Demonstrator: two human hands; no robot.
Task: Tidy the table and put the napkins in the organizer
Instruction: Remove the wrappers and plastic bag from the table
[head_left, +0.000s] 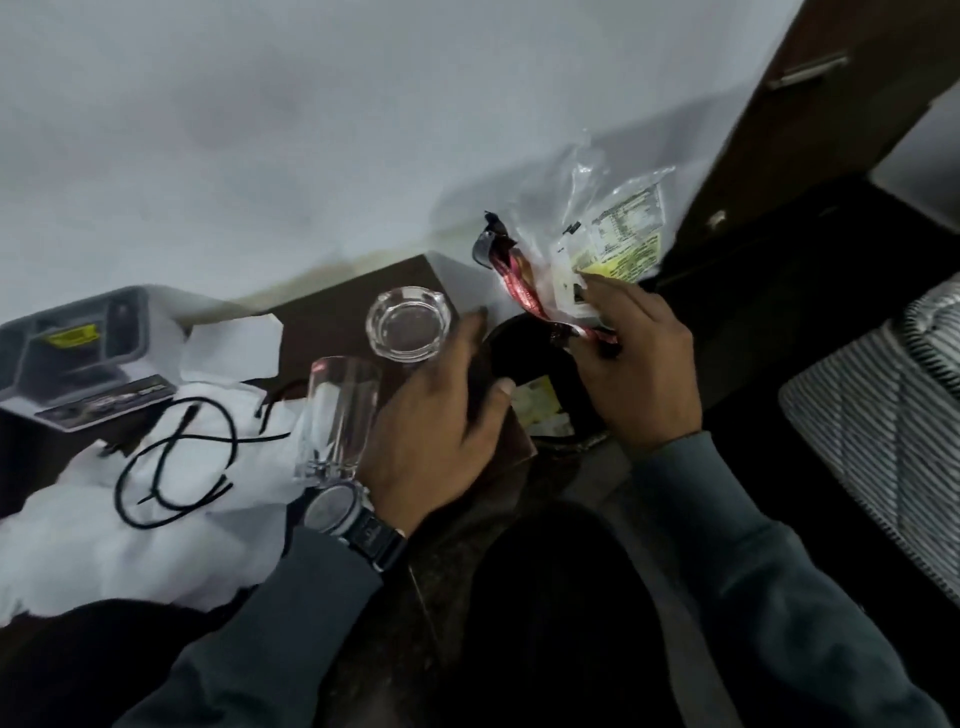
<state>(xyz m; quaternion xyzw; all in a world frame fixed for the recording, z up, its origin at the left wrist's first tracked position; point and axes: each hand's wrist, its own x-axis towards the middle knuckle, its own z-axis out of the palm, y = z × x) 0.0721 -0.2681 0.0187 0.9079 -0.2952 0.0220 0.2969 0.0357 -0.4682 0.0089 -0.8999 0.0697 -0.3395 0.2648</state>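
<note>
White napkins (93, 530) lie crumpled across the left side of the desk (332, 306), with a black cord (176, 467) looped on top. They sit just beside the grey organizer (67, 358) at the far left corner. A tall glass (337, 415) stands at their right edge, a glass ashtray (408, 325) behind it. Your left grip (436, 415) curls round the rim of a dark bin (501, 345) by the desk's right edge. Your right grip (634, 364) pinches clear plastic wrappers (608, 228) and a red wrapper (524, 291) above it.

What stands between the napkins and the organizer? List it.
A black cord lies looped on the white napkins. A tall glass stands between them and the left hand, which holds a black container. Nothing visible separates napkins from the grey organizer.
</note>
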